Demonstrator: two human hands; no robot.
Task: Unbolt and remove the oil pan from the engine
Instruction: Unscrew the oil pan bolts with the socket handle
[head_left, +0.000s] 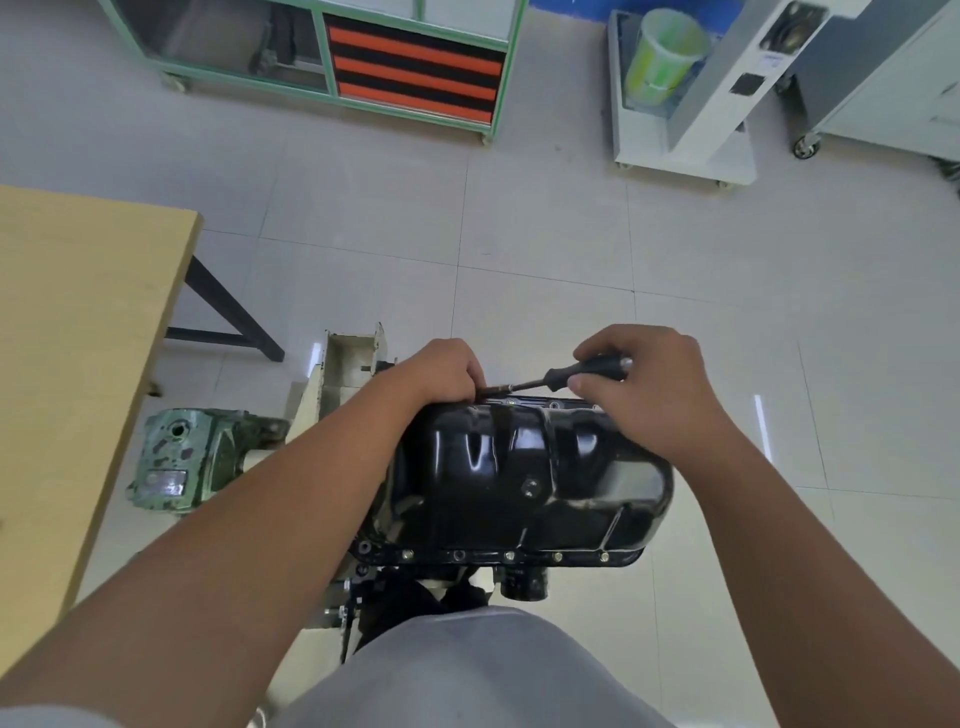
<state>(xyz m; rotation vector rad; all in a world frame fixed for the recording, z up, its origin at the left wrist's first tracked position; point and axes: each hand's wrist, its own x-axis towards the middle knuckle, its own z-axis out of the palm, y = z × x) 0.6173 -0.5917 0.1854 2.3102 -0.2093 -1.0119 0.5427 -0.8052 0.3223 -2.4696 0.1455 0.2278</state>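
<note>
Hands work at the far flange of a glossy black oil pan (524, 467), which sits bolted on an engine directly in front of the person, between a wooden table (78, 364) on the left and bare tiled floor (571, 234) on the right. The right hand (649, 395) curls around the black handle of a screwdriver (571, 371), whose metal shaft runs leftward and slightly down toward the pan's rim. The left hand (441, 371) curls its fingers at the shaft's tip, pinching it against the flange. A row of bolts (509, 556) lines the pan's near edge. A green cast housing (182, 457) stands beside the table, left of the engine.
</note>
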